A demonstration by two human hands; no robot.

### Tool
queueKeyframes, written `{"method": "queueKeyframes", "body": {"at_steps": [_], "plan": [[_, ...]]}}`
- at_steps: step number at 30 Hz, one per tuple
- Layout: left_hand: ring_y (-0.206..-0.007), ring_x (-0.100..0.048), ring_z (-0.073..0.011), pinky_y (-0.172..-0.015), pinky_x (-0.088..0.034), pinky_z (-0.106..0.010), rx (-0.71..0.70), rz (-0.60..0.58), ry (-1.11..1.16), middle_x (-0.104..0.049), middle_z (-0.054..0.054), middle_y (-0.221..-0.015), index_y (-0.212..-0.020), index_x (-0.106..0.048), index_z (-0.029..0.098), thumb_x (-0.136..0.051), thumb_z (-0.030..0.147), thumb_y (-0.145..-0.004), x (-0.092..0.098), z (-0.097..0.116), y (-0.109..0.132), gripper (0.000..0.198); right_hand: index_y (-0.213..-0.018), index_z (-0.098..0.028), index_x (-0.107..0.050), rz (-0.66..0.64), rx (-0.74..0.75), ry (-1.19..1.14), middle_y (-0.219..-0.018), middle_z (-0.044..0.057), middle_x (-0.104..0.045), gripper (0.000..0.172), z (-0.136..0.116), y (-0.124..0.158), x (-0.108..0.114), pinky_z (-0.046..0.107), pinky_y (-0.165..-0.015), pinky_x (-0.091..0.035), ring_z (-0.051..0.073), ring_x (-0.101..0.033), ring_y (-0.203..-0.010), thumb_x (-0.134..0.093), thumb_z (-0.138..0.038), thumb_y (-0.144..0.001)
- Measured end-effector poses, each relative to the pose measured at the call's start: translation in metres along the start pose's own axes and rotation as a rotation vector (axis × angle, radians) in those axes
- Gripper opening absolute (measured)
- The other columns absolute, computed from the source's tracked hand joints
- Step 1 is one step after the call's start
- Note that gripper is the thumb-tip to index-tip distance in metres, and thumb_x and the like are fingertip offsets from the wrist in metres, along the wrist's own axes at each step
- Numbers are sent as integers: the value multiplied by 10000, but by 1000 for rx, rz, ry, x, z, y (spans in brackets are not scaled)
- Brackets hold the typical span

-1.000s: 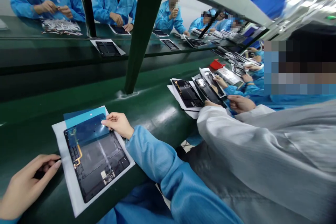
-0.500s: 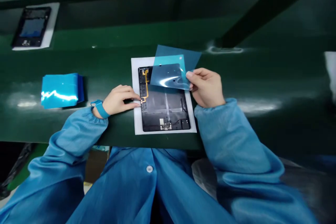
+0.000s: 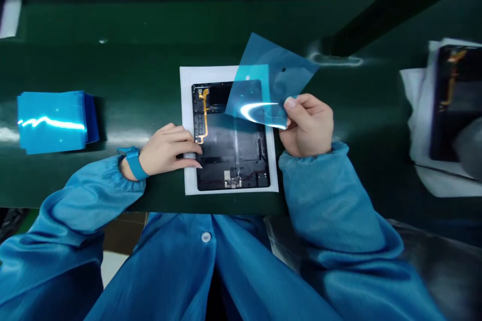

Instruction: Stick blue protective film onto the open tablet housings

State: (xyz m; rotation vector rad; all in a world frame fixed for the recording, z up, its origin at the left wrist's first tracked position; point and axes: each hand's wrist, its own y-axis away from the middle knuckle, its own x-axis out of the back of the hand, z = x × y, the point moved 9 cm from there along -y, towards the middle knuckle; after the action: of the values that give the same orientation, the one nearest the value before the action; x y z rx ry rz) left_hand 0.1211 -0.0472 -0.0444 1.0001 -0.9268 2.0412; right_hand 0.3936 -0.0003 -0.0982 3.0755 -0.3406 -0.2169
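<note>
An opened black tablet chassis [image 3: 229, 143] with an orange flex cable lies on a white sheet [image 3: 187, 130] on the green conveyor belt [image 3: 131, 70]. My right hand [image 3: 309, 125] pinches a translucent blue film [image 3: 269, 85], lifted and tilted over the chassis's upper right corner. My left hand [image 3: 169, 150], with a blue wristband, rests at the chassis's left edge, fingers pressed together on the frame and the sheet.
A stack of blue films [image 3: 54, 121] lies on the belt to the left. Another opened tablet [image 3: 452, 100] on white sheets sits at the right edge. A dark diagonal frame post [image 3: 380, 7] rises at the upper right. A white sheet corner [image 3: 11, 0] shows top left.
The camera swung down from the row of workers to my own station. My right hand has peeled the blue film up off the chassis and lifted it rightwards. My left hand moved onto the chassis edge.
</note>
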Motion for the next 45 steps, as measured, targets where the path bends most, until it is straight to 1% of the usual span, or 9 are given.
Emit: {"method": "queueKeyframes", "body": {"at_steps": [3,9,15,20,26,34,37,40,45], "plan": [[-786,-608,-145,-704,-347,-300,2,-11,5,-726,-8,-875,-994,-735,214,-641,547,-951,0,0,0,348,-723,-253,-566,43,0,11,-522,-91,-445,442,0,1,3,238,-412,-374,87,-428,-436,-895,-538,-650],[-786,-605,-152,-702,-332,-305,14,-18,11,-709,-5,-847,-996,-731,220,-633,563,-951,-1,-1,1,360,-726,-272,-530,26,12,80,-505,-85,-407,395,-3,1,2,265,-415,-349,108,-403,-429,-830,-528,-731],[-788,-615,-143,-707,-344,-299,28,-6,30,-717,-12,-883,-993,-736,213,-641,550,-952,-2,-3,3,352,-683,-250,-542,28,16,3,-490,-83,-423,420,-7,1,-2,243,-417,-320,89,-372,-429,-878,-502,-692],[-788,-624,-138,-708,-359,-291,58,1,75,-729,-17,-893,-984,-742,208,-682,537,-927,-2,-7,4,339,-682,-223,-577,19,-72,-9,-483,-83,-478,445,-7,5,-6,215,-420,-345,66,-410,-429,-944,-463,-608],[-781,-627,-132,-718,-376,-287,54,-3,153,-742,-10,-862,-940,-770,235,-691,529,-920,0,-9,3,305,-671,-180,-666,21,-197,147,-452,-36,-567,402,-8,30,-6,200,-391,-378,68,-457,-380,-989,-372,-529],[-792,-612,-147,-726,-326,-312,25,-103,140,-746,-6,-854,-941,-786,273,-629,558,-948,-7,-2,2,325,-743,-211,-753,-32,-113,379,-554,-25,-654,187,-18,62,-4,221,-401,-484,103,-549,-409,-920,-257,-673],[-791,-613,-154,-729,-320,-323,51,-144,148,-749,0,-858,-944,-786,286,-600,588,-954,-10,-3,1,355,-758,-215,-770,-22,-85,446,-562,-22,-660,171,-16,67,1,233,-399,-494,119,-566,-418,-913,-189,-668],[-779,-610,-156,-732,-316,-333,84,-186,162,-746,0,-854,-934,-787,289,-576,627,-952,-15,-6,1,399,-760,-222,-776,-16,-43,482,-563,-23,-662,158,-19,67,2,238,-392,-491,124,-571,-420,-908,-189,-679],[-770,-605,-153,-731,-316,-338,84,-178,185,-739,1,-847,-936,-784,292,-576,618,-958,-14,-6,0,387,-748,-209,-765,-23,-51,499,-556,-27,-661,198,-22,65,-5,235,-372,-486,121,-566,-406,-935,-204,-647]]}}
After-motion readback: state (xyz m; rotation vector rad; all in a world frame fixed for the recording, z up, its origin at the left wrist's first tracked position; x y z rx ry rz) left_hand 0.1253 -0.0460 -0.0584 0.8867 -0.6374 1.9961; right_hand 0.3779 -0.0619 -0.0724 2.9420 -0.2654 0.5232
